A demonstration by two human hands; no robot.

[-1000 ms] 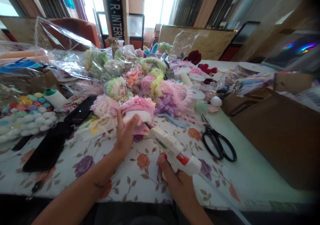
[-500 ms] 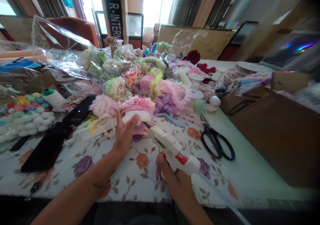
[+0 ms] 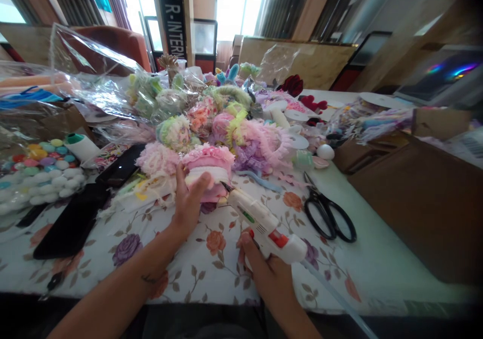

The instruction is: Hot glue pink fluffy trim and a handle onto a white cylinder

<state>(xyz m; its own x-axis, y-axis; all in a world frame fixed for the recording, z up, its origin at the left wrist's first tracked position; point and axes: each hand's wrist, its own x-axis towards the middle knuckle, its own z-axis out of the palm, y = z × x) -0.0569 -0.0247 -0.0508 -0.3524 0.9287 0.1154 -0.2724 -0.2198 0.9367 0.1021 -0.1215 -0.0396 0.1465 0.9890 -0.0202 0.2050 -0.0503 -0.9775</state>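
Note:
My left hand grips a pink and white frilled lace ball resting on the floral tablecloth. My right hand is wrapped round the handle of a white hot glue gun with a red trigger part. Its dark nozzle points up and left and touches the lace ball's lower right side. A clear glue stick trails from the gun's back toward the lower right.
Black scissors lie right of the gun. Piles of pastel lace trims crowd the table's middle. A bag of coloured foam balls, a black phone and a dark case sit left; brown boxes right.
The glue gun has tipped a little, its nozzle moving closer onto the lace ball's lower right side. The left hand keeps its hold.

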